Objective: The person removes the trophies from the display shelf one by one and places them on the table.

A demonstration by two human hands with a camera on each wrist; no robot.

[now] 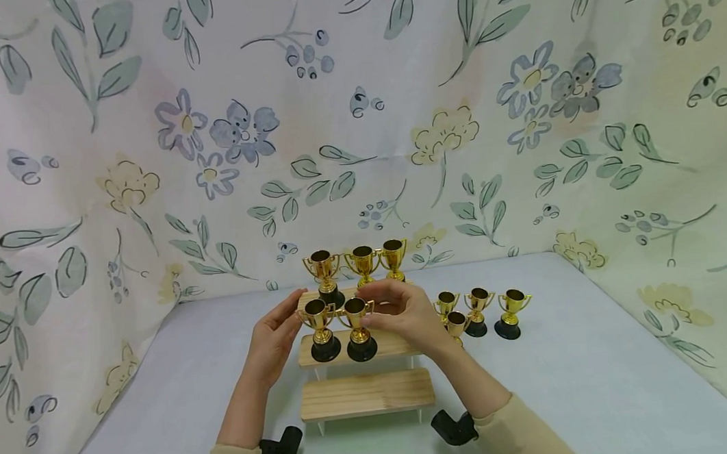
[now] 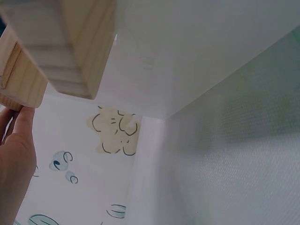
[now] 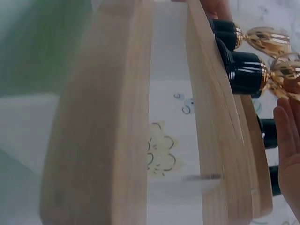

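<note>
A three-step wooden stand sits mid-table. Its top step carries three gold trophies with black bases; its middle step carries two. My left hand lies with straight fingers against the left end of the middle step, beside the left trophy. In the left wrist view my left hand's fingers touch the end of the stand. My right hand pinches the cup of the right trophy, which stands on the middle step. The right wrist view shows that trophy's base and my right hand's fingers.
Several more gold trophies stand on the white table to the right of the stand. The bottom step holds nothing. Floral cloth closes off the back and both sides.
</note>
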